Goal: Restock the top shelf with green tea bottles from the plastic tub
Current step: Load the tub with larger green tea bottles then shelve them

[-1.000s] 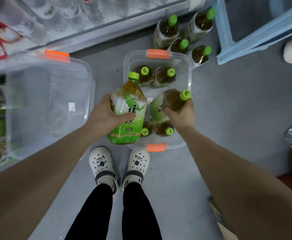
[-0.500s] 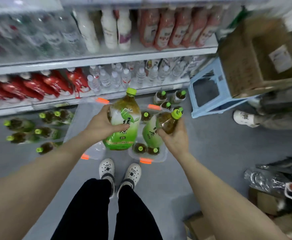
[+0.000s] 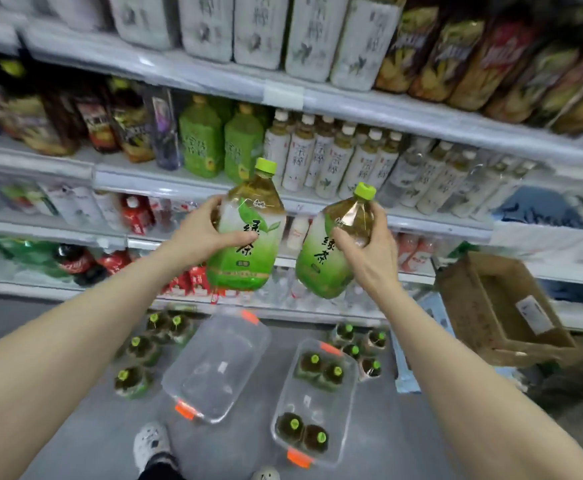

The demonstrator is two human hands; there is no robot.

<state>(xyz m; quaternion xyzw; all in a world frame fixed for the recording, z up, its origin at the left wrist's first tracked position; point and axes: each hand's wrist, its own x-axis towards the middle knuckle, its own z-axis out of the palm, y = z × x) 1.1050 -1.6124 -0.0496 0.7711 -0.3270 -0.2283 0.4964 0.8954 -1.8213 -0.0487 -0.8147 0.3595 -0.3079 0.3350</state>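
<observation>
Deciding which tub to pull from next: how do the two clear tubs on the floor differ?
The left tub shows no bottles inside; the right tub holds four green-capped bottles, two at each end. The left tub reaches nearer the shelving; the right tub sits farther from it. Both are clear plastic with orange latches.

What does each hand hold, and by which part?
The left hand grips one green tea bottle by its upper body. The right hand grips a second green tea bottle by its shoulder, below the cap.
</observation>
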